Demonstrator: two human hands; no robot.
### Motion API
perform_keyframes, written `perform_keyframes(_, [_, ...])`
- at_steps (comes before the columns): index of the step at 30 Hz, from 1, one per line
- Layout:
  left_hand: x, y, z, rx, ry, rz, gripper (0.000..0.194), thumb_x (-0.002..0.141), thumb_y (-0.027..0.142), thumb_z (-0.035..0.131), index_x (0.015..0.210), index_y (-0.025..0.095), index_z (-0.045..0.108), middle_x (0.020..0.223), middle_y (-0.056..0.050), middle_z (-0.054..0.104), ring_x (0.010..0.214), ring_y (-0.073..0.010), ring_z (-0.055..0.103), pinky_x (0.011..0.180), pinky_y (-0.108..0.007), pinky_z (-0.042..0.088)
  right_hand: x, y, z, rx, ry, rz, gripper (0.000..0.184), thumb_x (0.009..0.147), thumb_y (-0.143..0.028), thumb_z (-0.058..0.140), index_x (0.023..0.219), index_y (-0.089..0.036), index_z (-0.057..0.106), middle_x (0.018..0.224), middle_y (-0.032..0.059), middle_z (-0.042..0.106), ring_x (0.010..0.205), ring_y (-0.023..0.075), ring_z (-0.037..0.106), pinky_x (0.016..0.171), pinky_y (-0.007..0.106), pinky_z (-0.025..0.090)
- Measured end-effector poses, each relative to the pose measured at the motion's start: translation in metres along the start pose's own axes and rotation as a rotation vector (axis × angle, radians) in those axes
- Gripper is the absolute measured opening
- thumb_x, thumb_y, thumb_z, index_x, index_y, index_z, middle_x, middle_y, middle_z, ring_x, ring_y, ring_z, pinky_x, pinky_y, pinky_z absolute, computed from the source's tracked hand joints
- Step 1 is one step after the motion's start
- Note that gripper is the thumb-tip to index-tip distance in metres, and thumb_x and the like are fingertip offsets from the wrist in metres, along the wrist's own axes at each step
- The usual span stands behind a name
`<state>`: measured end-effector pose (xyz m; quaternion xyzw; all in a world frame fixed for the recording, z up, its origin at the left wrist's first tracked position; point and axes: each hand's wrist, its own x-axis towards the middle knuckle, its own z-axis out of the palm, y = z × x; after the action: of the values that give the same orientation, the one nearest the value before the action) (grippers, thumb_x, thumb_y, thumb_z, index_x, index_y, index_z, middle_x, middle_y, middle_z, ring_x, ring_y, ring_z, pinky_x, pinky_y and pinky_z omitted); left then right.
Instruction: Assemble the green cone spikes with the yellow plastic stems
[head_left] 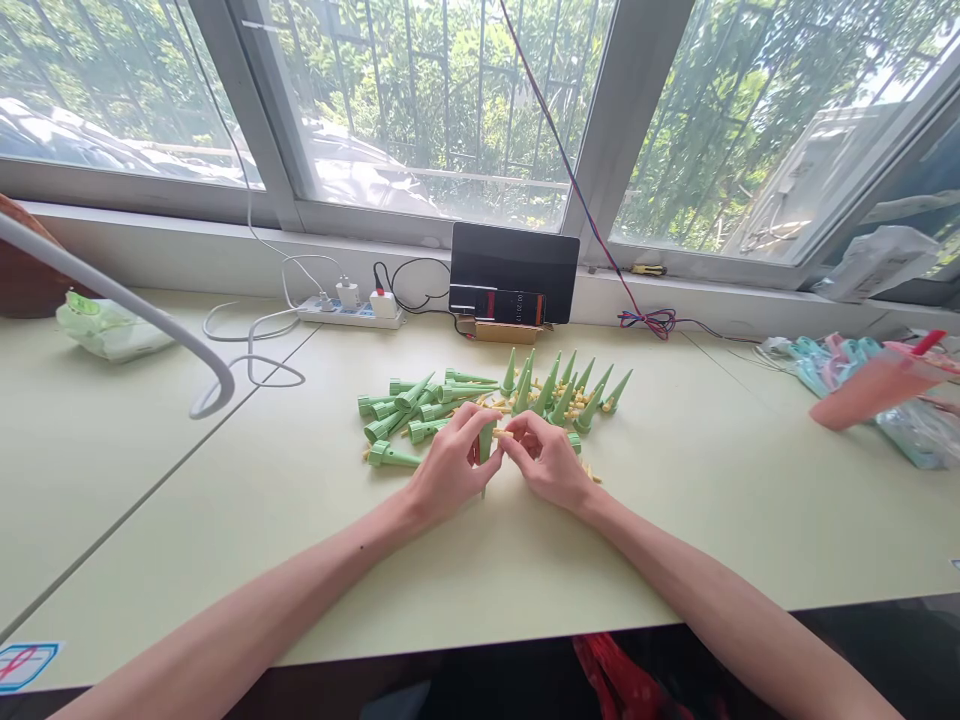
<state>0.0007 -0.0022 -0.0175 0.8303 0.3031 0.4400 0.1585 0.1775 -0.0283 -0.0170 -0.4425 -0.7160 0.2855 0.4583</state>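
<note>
My left hand (456,458) grips a green plastic spike (486,442) with its pointed end down. Between the fingertips of my right hand (547,458) is a small yellow peg (502,433), held against the side of the spike. Whether the peg has entered the spike cannot be made out. Just beyond my hands lies a heap of green spikes (409,395) on their sides. Several more green spikes (550,385) stand point up to the right of the heap, with loose yellow pegs (581,397) scattered among them.
At the back a tablet (514,262) and a phone with a timer (511,306) lean on a small cardboard stand (510,332). A power strip (349,312) with cables lies left of them. A pink cup (862,390) and plastic bags (919,432) are at right, a tissue pack (112,328) at left.
</note>
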Motion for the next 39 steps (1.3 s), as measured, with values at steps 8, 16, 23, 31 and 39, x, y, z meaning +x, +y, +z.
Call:
perform_keyframes(8, [-0.0012,0.0002,-0.0003,0.004,-0.009,-0.008,0.033,0.082,0.010,0.062,0.112,0.022,0.055,0.098,0.000,0.053,0.056,-0.0034,0.049,0.054,-0.019,0.048,0.0006,0.0036,0.0006,-0.009,0.003,0.000,0.018,0.095,-0.036,0.052,0.087,-0.020,0.053,0.067,-0.0016,0.055,0.056,0.0125,0.048,0.053,0.025,0.037])
perform_keyframes(16, [-0.0015,-0.0002,0.0010,-0.005,-0.015,0.005,0.034,0.082,0.010,0.061,0.113,0.023,0.055,0.101,-0.001,0.054,0.055,-0.0035,0.050,0.053,-0.020,0.048,0.0015,0.0047,0.0004,-0.035,0.010,0.000,0.023,0.095,-0.035,0.051,0.077,-0.020,0.050,0.060,-0.0038,0.049,0.052,0.0108,0.041,0.050,0.024,0.033])
perform_keyframes(23, [-0.0021,0.0018,0.0015,-0.011,-0.015,0.021,0.031,0.085,0.012,0.060,0.114,0.022,0.054,0.100,-0.001,0.054,0.055,-0.0036,0.050,0.054,-0.020,0.049,0.0004,0.0052,0.0002,-0.061,0.011,0.001,0.032,0.097,-0.038,0.047,0.072,-0.020,0.048,0.056,-0.0050,0.042,0.050,0.0100,0.035,0.050,0.024,0.029])
perform_keyframes(31, [-0.0016,0.0038,0.0015,-0.002,-0.019,0.035,0.029,0.087,0.014,0.060,0.114,0.023,0.054,0.100,-0.002,0.055,0.055,-0.0039,0.049,0.055,-0.020,0.049,0.0006,0.0064,0.0021,-0.096,0.018,0.011,0.046,0.099,-0.048,0.041,0.063,-0.021,0.040,0.055,-0.0039,0.042,0.050,0.0104,0.037,0.050,0.025,0.030])
perform_keyframes(39, [0.0024,-0.0017,-0.0023,0.037,0.023,-0.007,0.029,0.085,0.015,0.061,0.113,0.022,0.055,0.095,0.000,0.053,0.054,-0.0035,0.049,0.054,-0.019,0.049,0.0006,0.0007,-0.0012,0.028,0.017,0.048,0.030,0.099,-0.046,0.044,0.091,-0.020,0.057,0.075,0.0009,0.061,0.052,0.0114,0.051,0.051,0.024,0.041])
